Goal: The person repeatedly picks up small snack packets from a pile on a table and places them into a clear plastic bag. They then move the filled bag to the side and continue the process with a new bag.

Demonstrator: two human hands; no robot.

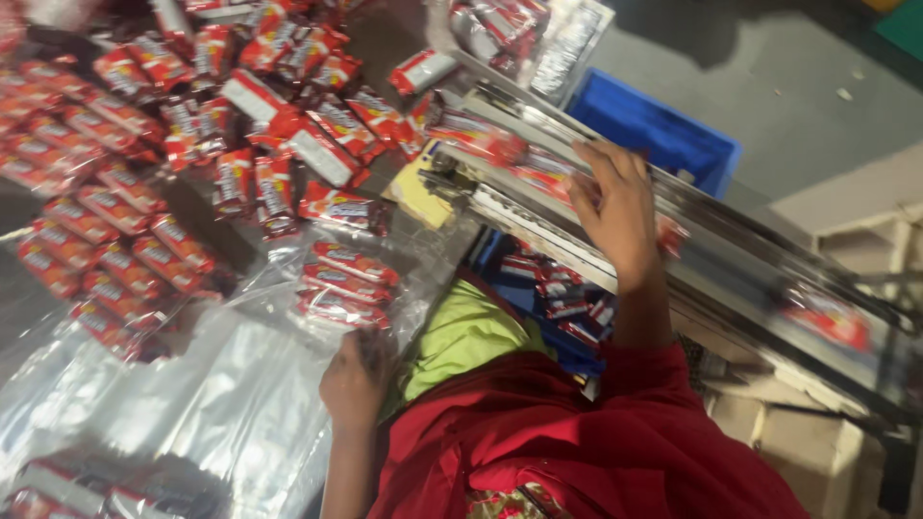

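Observation:
My left hand (354, 377) grips the edge of a clear plastic bag (240, 384) that lies on the table. Inside the bag sit three red snack packets (346, 284), stacked just above that hand. My right hand (615, 207) reaches out over a metal conveyor chute (731, 250), its fingers spread and resting on a red packet (548, 173) sliding along it. More red packets (827, 317) ride further down the chute.
A big heap of red packets (173, 125) covers the table's left and back. More clear bags (115, 461) lie at the lower left. A blue crate (663, 130) stands behind the chute, another with packets (562, 303) beneath it. Cardboard boxes (798, 432) sit at right.

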